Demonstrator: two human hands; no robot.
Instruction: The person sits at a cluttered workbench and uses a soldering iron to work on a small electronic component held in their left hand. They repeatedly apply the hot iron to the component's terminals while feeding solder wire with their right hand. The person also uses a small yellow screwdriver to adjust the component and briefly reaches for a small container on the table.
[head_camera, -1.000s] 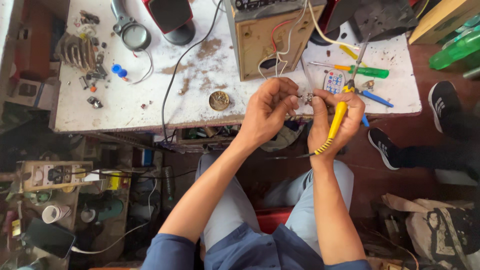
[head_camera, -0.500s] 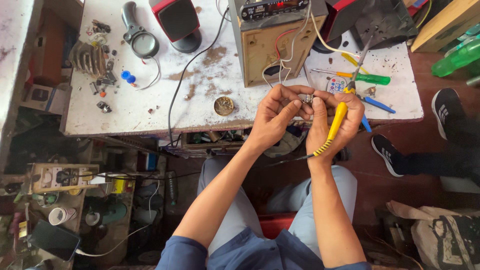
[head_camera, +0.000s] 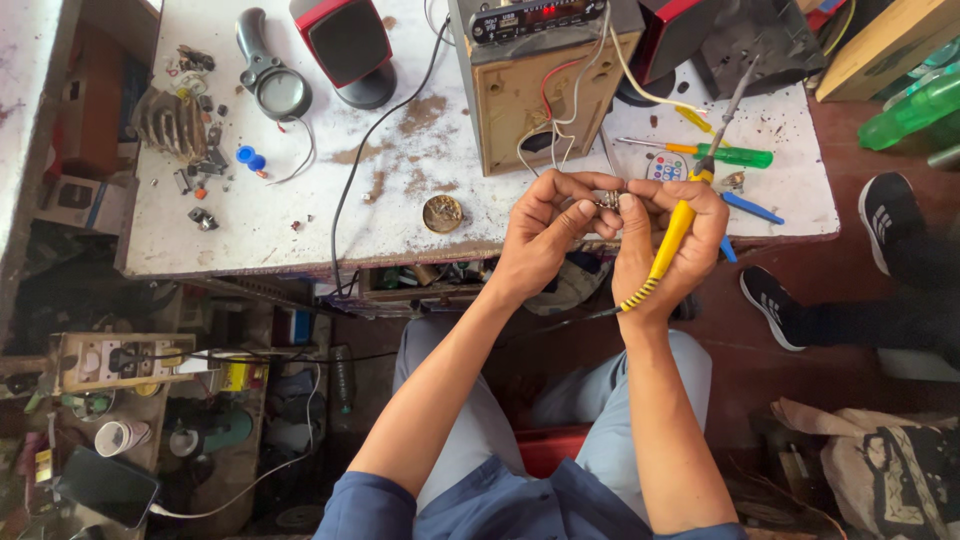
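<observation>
**Both hands pinched a small part at the bench edge**

The left hand (head_camera: 545, 235) and the right hand (head_camera: 672, 240) met just in front of the white table (head_camera: 300, 225), above the person's knees. Between their fingertips sat a small metal part (head_camera: 608, 200), too small to make out in detail. The left thumb and forefinger were closed on it from the left, the other fingers curled above. The right thumb pressed against it from the right, while the remaining right fingers were wrapped shut around a yellow soldering iron (head_camera: 680, 225). The iron's tip pointed up and away over the table; its striped cord end stuck out below the palm.

Thin wires ran from the part's area up to an open wooden box (head_camera: 530, 95) standing on the table just beyond the hands. A round tin (head_camera: 442, 213) lay near the left hand. To the right of the box lay a green screwdriver (head_camera: 735, 155) and a blue tool (head_camera: 750, 208). A magnifier (head_camera: 275, 85) and a red speaker (head_camera: 345, 45) sat further left.
</observation>
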